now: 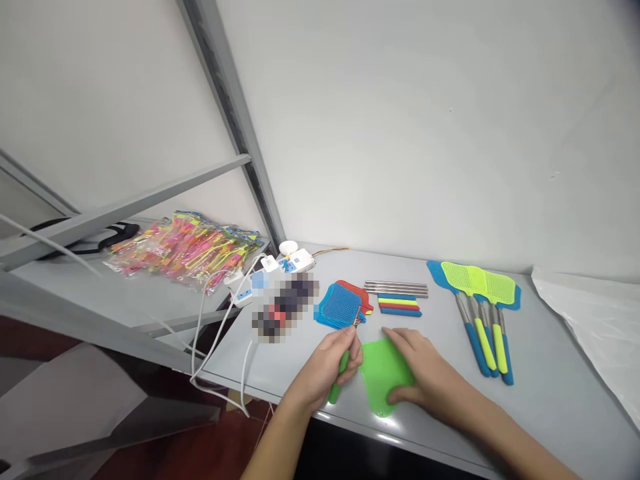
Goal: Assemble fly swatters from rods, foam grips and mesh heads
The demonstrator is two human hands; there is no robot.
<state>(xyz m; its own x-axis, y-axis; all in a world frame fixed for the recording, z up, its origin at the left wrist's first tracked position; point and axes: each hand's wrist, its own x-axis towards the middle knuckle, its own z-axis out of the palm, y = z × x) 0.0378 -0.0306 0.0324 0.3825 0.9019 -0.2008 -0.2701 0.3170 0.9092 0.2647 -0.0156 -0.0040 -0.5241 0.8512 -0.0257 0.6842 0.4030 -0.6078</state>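
My left hand (327,370) is closed round a green fly swatter handle (342,371), near the front edge of the table. A short length of metal rod (357,316) sticks up from the top of that fist. On the right, a bright green mesh fly swatter head (383,373) is gripped by my right hand (423,373), thumb at its lower edge and fingers over the upper edge. The two green pieces are close together, and no join between them shows. Just beyond my left hand lie blue swatter heads (340,305), with a red swatter head (359,291) partly beneath them.
Metal rods (395,288) and coloured handles (399,306) lie in rows behind. Several complete fly swatters (483,320) rest at the right, beside a white plastic sheet (585,327). Power strips (297,260) with white cables stand left; bagged colourful items (190,250) lie past the metal frame.
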